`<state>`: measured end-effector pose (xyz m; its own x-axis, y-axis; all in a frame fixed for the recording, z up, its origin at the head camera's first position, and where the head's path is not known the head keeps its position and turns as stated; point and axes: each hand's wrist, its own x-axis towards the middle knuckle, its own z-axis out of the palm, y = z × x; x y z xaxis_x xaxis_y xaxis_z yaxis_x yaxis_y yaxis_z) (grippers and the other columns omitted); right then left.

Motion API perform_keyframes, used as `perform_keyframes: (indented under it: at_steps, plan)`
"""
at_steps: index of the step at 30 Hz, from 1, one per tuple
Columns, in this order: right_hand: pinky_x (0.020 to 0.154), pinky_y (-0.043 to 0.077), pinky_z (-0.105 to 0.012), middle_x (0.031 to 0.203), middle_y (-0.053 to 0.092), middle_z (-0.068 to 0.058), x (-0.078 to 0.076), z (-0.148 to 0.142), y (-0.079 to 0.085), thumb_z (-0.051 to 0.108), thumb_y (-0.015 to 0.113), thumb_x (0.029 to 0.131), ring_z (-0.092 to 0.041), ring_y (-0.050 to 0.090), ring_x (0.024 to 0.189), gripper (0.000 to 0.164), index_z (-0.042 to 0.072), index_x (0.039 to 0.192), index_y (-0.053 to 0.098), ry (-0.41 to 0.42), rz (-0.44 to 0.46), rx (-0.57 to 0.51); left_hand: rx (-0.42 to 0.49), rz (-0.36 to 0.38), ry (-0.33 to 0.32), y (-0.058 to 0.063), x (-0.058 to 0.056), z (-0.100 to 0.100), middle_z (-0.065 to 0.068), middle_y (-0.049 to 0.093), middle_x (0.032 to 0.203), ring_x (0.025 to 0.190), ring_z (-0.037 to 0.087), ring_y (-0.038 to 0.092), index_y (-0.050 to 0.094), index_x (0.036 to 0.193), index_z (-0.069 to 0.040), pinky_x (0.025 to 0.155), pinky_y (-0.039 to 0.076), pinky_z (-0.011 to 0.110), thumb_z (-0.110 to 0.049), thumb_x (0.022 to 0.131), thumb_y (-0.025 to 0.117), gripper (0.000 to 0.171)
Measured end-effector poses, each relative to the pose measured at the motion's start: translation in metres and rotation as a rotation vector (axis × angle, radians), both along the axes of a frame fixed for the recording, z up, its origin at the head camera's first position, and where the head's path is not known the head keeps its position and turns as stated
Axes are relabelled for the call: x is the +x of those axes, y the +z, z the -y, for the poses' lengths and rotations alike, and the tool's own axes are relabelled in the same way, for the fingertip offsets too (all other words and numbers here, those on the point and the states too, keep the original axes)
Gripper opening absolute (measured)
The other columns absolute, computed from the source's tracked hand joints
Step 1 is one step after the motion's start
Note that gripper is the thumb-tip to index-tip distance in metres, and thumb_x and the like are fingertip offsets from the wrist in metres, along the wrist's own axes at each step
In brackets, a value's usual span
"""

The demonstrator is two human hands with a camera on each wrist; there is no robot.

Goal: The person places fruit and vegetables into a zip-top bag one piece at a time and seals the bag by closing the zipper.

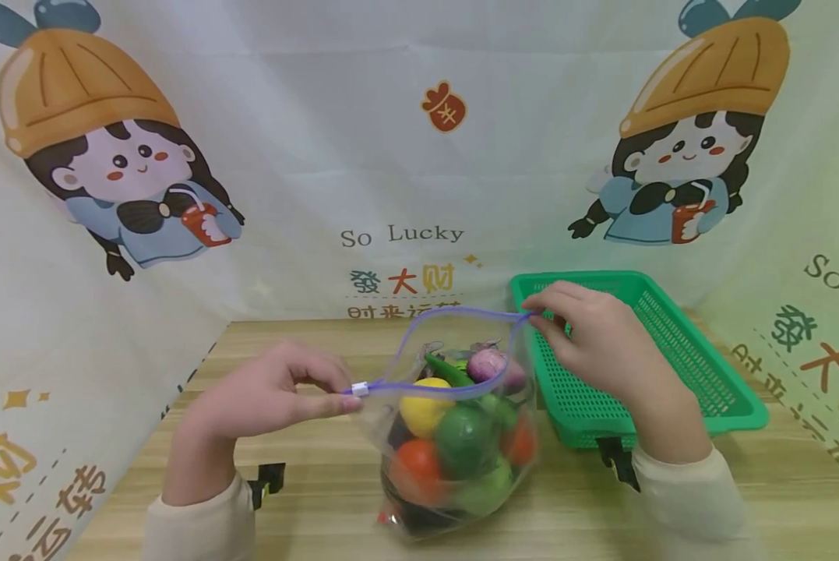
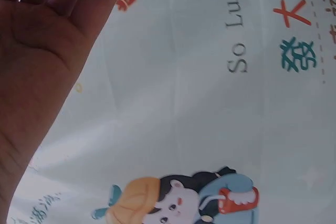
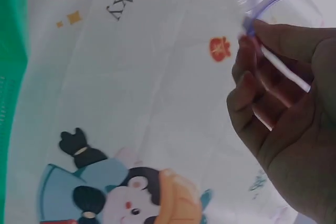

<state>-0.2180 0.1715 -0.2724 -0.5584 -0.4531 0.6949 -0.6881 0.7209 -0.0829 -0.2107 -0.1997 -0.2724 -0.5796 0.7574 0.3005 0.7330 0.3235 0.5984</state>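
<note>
A clear zip bag (image 1: 454, 499) with a purple zip rim stands on the table, its mouth spread wide. Inside it show a yellow lemon-like fruit (image 1: 424, 407), a dark green round vegetable (image 1: 463, 438), a red tomato-like one (image 1: 417, 470), a green pepper (image 1: 449, 369) and a purple onion-like bulb (image 1: 491, 368). My left hand (image 1: 272, 393) pinches the rim's left corner beside the white slider (image 1: 359, 389). At the opposite corner, my right hand (image 1: 594, 335) pinches the rim between thumb and fingertips, also visible in the right wrist view. The left wrist view shows mostly palm.
A green plastic basket (image 1: 731, 405) with perforated walls stands right of the bag, partly behind my right hand. Wooden table top (image 1: 321, 499) lies beneath. A printed cloth (image 1: 307, 156) hangs behind and at both sides. Black clips (image 1: 270, 477) sit near both wrists.
</note>
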Motion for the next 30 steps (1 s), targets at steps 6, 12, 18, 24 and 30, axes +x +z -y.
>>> perform_keyframes:
  at_steps: [6,12,18,24,30]
  plan:
    - [0.046,0.043,-0.022,0.070,0.056,0.010,0.030,0.022,0.014,0.013,0.070,0.084,-0.002,0.046,0.057,0.013,0.012,0.096,0.070,0.052,-0.123,-0.048,-0.099,-0.077,-0.033,0.012,0.019,-0.019,-0.015,0.062,0.074,0.069,0.006,0.057,0.069,0.082,-0.028,0.062,0.051,0.027,-0.027,0.093,0.065,0.011]
    - [0.058,0.050,-0.019,0.087,0.062,0.009,0.056,0.056,0.022,0.014,0.071,0.084,-0.002,0.053,0.073,0.010,0.013,0.094,0.071,0.385,-0.076,-0.061,-0.082,-0.154,-0.065,0.012,0.020,-0.023,-0.015,0.065,0.081,0.072,0.005,0.058,0.070,0.089,-0.025,0.064,0.053,0.026,-0.025,0.094,0.063,0.008]
    - [0.082,0.050,-0.031,0.097,0.060,0.009,0.065,0.108,0.025,0.046,0.052,0.096,-0.008,0.055,0.091,0.032,0.018,0.104,0.066,0.214,0.033,0.350,0.012,-0.209,-0.094,0.004,0.014,-0.023,-0.011,0.065,0.082,0.068,0.005,0.057,0.071,0.091,-0.020,0.058,0.051,0.022,-0.010,0.093,0.064,0.012]
    - [0.059,0.047,-0.027,0.077,0.052,0.012,0.046,0.133,0.038,0.043,0.053,0.098,-0.007,0.050,0.067,0.023,0.023,0.088,0.061,0.128,0.216,0.505,0.083,-0.223,-0.060,-0.002,0.008,-0.025,-0.009,0.067,0.083,0.071,0.004,0.060,0.072,0.089,-0.017,0.062,0.052,0.019,-0.008,0.092,0.065,0.012]
    - [0.051,0.045,-0.024,0.069,0.053,0.011,0.037,0.125,0.043,0.039,0.054,0.098,-0.008,0.050,0.059,0.023,0.025,0.081,0.057,0.159,0.315,0.498,0.121,-0.210,-0.067,-0.008,-0.001,-0.036,-0.008,0.069,0.079,0.068,0.004,0.062,0.072,0.087,-0.014,0.058,0.051,0.019,-0.009,0.092,0.065,0.009]
